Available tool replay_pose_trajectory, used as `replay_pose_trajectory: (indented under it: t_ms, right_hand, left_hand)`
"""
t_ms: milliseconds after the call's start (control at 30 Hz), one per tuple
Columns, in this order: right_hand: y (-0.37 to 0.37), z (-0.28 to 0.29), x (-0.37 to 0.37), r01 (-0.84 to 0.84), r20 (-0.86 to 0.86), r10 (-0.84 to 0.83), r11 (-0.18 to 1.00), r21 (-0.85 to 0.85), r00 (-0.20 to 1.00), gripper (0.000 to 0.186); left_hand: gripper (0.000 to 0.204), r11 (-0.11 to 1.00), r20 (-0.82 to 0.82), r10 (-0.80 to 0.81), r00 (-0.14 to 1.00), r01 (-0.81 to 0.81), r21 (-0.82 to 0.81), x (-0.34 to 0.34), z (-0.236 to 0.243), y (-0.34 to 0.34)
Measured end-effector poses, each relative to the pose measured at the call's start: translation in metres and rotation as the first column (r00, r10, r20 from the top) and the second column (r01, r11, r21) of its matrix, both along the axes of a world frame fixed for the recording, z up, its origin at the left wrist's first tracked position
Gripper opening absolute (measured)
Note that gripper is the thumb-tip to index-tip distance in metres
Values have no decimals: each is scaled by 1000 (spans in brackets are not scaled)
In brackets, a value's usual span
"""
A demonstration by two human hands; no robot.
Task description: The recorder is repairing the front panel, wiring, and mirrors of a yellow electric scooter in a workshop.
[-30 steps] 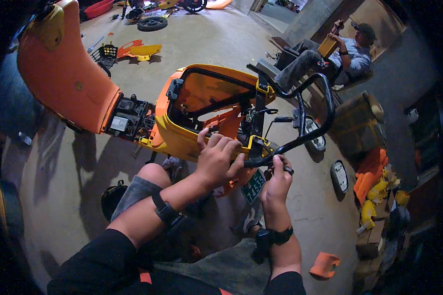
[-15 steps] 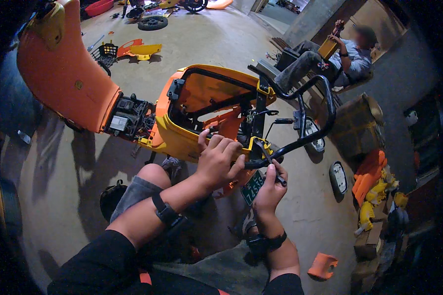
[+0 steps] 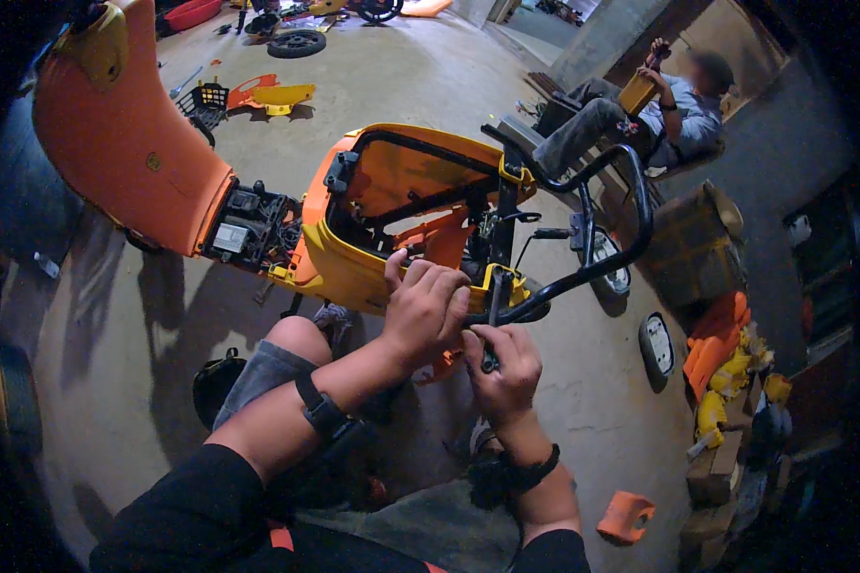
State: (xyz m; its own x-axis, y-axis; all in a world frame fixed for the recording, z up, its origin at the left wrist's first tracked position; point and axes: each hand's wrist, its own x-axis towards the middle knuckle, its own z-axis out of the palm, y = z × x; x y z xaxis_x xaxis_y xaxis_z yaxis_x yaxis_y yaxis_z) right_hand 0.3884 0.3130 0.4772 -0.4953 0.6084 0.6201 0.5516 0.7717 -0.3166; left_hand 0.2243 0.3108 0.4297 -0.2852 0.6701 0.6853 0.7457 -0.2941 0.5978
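I watch through the left one of two wide fisheye cameras worn side by side on the person's head, looking down and forward, with left in my view being the person's own left. The forearms (image 3: 363, 374) come in from my lower edge, and the fingers (image 3: 438, 287) sit around mid-view, close below the lens. The vehicle body (image 3: 346, 272) is near too, just beyond them. From this height I take in the floor (image 3: 592, 420) out to a wheel (image 3: 296, 46) near my top edge, well apart; straight edges bend toward the rim.
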Motion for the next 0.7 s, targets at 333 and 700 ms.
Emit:
replay_pose_trajectory:
  t_ms: [333,700]
  right_hand:
    - [13,38,-25,-37,299,10,996,86,954,32]
    - [22,44,-48,-169,550,185,982,-81,814,19]
  left_hand:
    - [42,963,244,-23,969,-45,267,-4,-2,-2]
    - [25,938,381,124,916,-233,255,-26,-13,0]
